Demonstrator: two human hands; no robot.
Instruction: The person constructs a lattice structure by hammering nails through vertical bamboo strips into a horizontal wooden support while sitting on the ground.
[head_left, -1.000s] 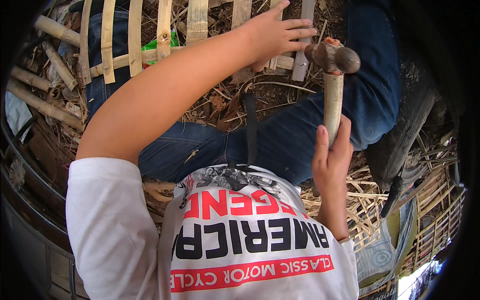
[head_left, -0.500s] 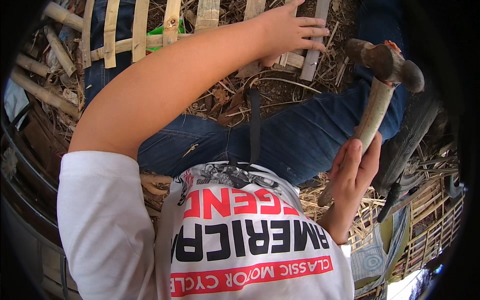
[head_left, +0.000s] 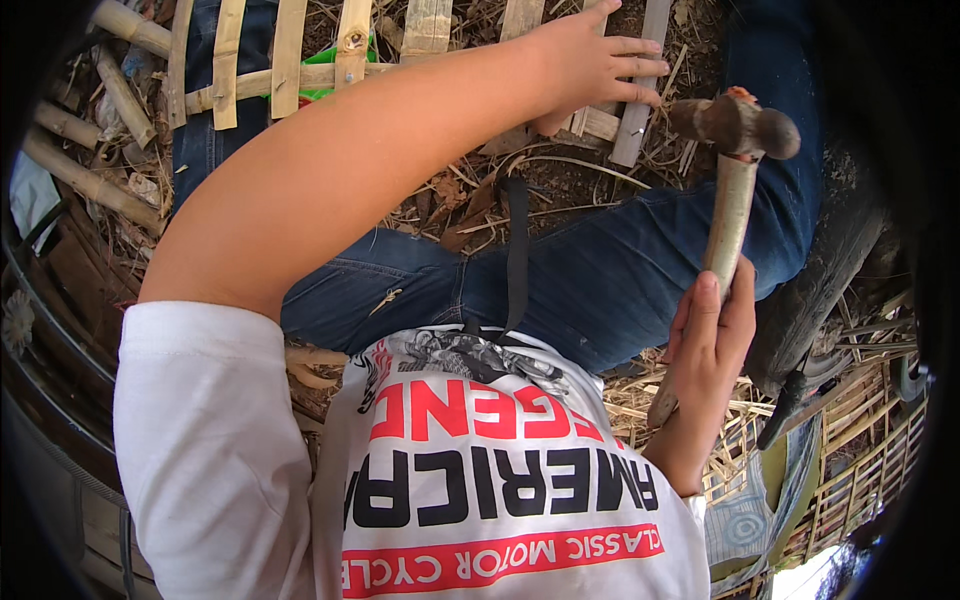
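Note:
My right hand (head_left: 712,335) is wrapped round the wooden handle of a hammer (head_left: 732,210). Its worn, rusty metal head is up above my thigh, just right of the last slat. My left hand (head_left: 600,75) reaches across to the top, fingers stretched apart over the end of a bamboo slat (head_left: 640,112). That slat lies across a bamboo crosspiece (head_left: 600,124), part of a lattice of spaced slats (head_left: 427,30). What my left thumb and palm touch underneath is hidden.
My jeans-clad legs (head_left: 620,270) spread around the lattice. Cut bamboo poles (head_left: 90,185) lie at the left. Dry leaves and debris cover the ground (head_left: 440,205). A dark log (head_left: 825,270) lies at the right, with a woven bamboo panel (head_left: 860,450) below it.
The hammer has swung left, its head closer to the last slat and its handle more upright. My left hand has stayed on the slat, shifting slightly right in view.

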